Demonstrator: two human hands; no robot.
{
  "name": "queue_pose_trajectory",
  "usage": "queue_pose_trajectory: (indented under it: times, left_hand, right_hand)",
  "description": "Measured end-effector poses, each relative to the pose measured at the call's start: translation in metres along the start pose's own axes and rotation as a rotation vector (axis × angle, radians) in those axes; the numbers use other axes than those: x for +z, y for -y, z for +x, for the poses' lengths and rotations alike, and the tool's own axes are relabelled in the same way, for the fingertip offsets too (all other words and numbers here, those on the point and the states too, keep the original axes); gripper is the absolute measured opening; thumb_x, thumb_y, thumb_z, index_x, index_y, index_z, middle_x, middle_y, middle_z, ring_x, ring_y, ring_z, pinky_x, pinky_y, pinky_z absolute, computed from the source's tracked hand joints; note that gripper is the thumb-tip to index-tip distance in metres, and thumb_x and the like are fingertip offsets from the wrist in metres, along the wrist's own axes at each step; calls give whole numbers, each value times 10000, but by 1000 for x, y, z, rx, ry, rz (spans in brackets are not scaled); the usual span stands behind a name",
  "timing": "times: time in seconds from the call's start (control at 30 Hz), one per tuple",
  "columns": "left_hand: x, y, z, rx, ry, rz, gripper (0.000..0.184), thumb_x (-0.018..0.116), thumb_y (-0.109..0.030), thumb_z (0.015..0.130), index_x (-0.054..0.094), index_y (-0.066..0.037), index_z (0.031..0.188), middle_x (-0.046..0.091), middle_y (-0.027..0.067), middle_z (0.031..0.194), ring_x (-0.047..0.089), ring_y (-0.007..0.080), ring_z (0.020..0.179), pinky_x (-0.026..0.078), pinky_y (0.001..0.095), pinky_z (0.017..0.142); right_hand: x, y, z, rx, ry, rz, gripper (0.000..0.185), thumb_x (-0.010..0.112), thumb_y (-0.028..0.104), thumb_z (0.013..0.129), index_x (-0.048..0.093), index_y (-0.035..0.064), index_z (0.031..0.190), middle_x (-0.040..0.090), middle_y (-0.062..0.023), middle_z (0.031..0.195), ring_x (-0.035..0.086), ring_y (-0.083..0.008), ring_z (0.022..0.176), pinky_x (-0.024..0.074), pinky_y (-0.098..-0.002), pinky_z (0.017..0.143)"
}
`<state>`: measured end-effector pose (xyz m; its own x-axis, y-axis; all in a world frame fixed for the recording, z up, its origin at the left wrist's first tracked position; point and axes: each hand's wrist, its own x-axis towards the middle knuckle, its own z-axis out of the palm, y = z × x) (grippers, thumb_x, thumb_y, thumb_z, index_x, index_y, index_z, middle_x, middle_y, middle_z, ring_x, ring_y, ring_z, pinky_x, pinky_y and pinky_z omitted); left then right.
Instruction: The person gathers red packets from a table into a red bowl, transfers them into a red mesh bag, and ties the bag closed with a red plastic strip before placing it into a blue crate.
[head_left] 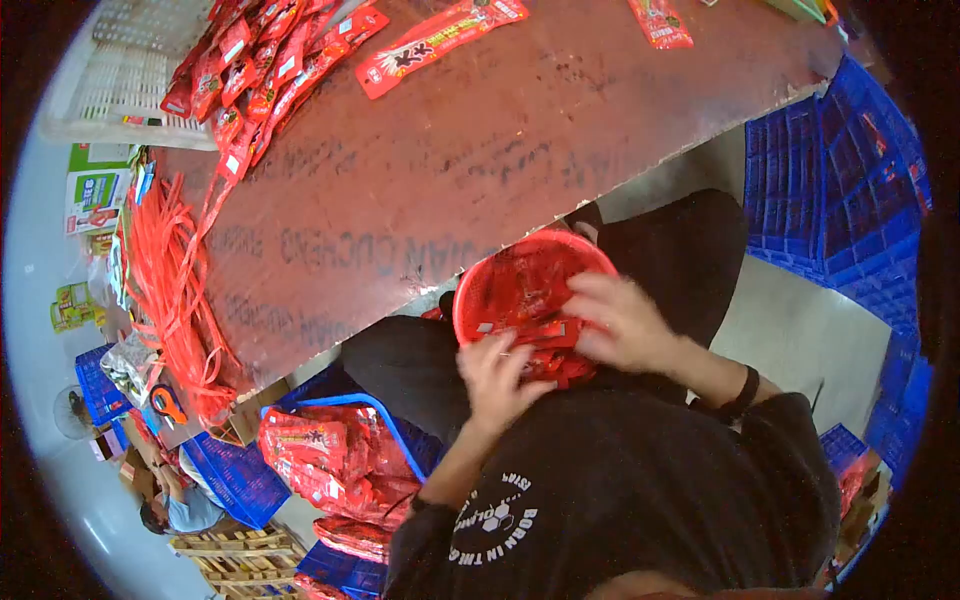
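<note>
At the round plastic basket (463, 312), left hand (497, 384) and right hand (622, 325) curve fingers over glossy packets (548, 334), grip unclear.

A basket (463, 305) of red packets (530, 280) was supported on the lap at the table's (420, 190) edge, with the left hand (497, 385) placed at its near left and the right hand (625, 325), blurred, at its right; whether anything was gripped could not be told. On the table, packets were heaped beside a white crate (100, 95), and red straps (172, 285) were bunched at the left. Below, more packets were piled in a blue crate (395, 428).
</note>
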<state>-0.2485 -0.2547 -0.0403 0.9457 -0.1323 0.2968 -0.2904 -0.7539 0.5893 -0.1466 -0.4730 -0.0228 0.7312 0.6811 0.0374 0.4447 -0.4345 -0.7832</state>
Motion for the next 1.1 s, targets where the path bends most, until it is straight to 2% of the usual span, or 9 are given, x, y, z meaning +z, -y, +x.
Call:
queue_pose_trajectory:
  times: [0.1, 0.17, 0.27, 0.37, 0.53, 0.77, 0.83, 0.97, 1.1]
  left_hand:
    - [-7, 56, 7, -834, -311, -179, 347, 484, -262, 866, 512, 37, 1040, 526, 169, 1020, 517, 283, 924, 385, 375, 847]
    - [18, 118, 1, -1358, -83, -1098, 324, 540, -174, 831, 513, 21, 1088, 561, 115, 1063, 542, 232, 962, 452, 327, 821]
    - [33, 130, -6, -1264, 112, -1358, 251, 575, -121, 805, 532, -4, 1023, 582, 92, 989, 564, 202, 885, 499, 348, 746]
    - [43, 133, -17, -1270, -9, -1173, 86, 536, -90, 832, 533, -11, 867, 587, 88, 855, 562, 189, 761, 494, 338, 686]
    - [20, 88, 2, -798, -295, 92, 178, 499, -158, 862, 443, 10, 848, 537, 209, 759, 514, 398, 659, 411, 447, 612]
    - [-44, 6, -81, -197, 296, 404, 231, 600, -202, 789, 493, 2, 785, 537, 167, 755, 549, 329, 652, 450, 432, 587]
    - [-54, -23, -79, -511, 483, 217, 211, 586, -185, 811, 472, -8, 792, 544, 158, 685, 561, 293, 542, 458, 370, 489]
    - [-74, -77, 16, -813, 75, -690, 122, 517, -72, 863, 404, -27, 850, 563, 86, 667, 577, 126, 558, 459, 277, 472]
    - [-75, -91, 9, -459, -157, -916, 267, 527, -11, 842, 398, -2, 1075, 581, 89, 901, 587, 121, 829, 496, 247, 698]
  right_hand:
    - [13, -100, 24, 556, -525, 131, 531, 611, 314, 800, 441, 20, 1208, 479, -171, 1198, 448, -254, 1123, 382, -349, 910]
    - [20, -121, 51, 1221, 190, 760, 586, 577, 354, 822, 395, -9, 1244, 444, -144, 1243, 440, -225, 1122, 375, -339, 925]
    - [45, -136, 34, 505, 144, 558, 323, 529, 330, 857, 552, 53, 1021, 590, -67, 987, 532, -157, 947, 422, -326, 811]
    - [36, -104, 46, 550, -158, 358, 160, 536, 231, 822, 570, 80, 863, 592, -76, 786, 559, -209, 790, 436, -339, 688]
    - [33, -37, 58, -349, -466, -218, 40, 563, 103, 694, 552, 139, 681, 468, -54, 591, 491, -262, 556, 380, -347, 483]
    - [12, -36, -80, 190, 199, -490, 506, 651, 347, 719, 454, 145, 1139, 616, -116, 802, 619, -283, 629, 487, -363, 473]
    - [-1, -3, -72, 27, 50, -244, 605, 653, 310, 723, 383, 153, 1240, 617, -123, 834, 619, -306, 648, 497, -398, 516]
    - [0, 88, -4, -65, 236, -84, 796, 661, 260, 717, 192, 195, 1357, 625, -122, 815, 618, -313, 673, 498, -406, 602]
    - [30, 65, 42, 23, 21, 313, 268, 588, 178, 795, 583, 92, 1049, 635, -114, 750, 623, -211, 656, 490, -323, 619]
